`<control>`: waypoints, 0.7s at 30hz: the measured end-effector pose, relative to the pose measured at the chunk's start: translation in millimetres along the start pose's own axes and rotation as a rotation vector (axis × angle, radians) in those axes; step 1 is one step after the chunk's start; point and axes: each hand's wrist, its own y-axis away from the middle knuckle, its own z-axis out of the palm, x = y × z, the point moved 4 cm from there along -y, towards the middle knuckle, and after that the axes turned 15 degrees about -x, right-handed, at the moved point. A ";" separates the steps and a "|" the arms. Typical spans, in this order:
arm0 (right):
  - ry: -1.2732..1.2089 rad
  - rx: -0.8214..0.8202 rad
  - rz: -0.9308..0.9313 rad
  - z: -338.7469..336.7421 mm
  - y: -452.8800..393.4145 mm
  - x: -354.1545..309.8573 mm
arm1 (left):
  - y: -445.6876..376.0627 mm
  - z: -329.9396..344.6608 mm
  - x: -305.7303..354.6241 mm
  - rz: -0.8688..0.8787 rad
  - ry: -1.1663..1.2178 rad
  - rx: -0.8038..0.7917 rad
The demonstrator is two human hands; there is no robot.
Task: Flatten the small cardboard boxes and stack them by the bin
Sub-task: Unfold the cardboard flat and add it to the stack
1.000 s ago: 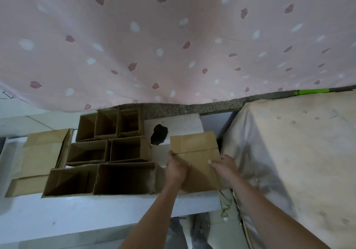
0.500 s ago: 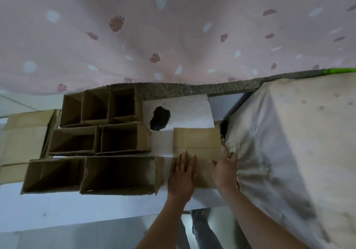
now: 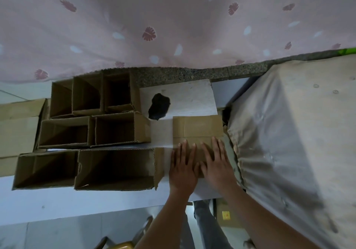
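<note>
I am looking down at a pale table through the head camera. Both my hands lie flat, side by side, on the near half of a flattened cardboard box. The left hand and the right hand each have straight, spread fingers pressing down; neither grip is curled round anything, so both are released and simply pushing.

The flattened box sits at the right end of the table, just beside a large cloth-covered object on its right. Its long axis runs from near to far, away from my palms, and its far flap extends past my fingertips.

To the left stand the open boxes that are not yet flattened, packed in rows with their mouths facing me. The nearest, a larger open box, lies just left of my left hand, so I judge that hand the closer one for the next reach. More flat cardboard rests at the far left edge. I cannot make out a bin.
</note>
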 end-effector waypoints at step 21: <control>-1.127 -0.043 0.597 -51.4 3.6 45.8 | 6.8 -69.2 16.4 -0.314 0.791 -0.174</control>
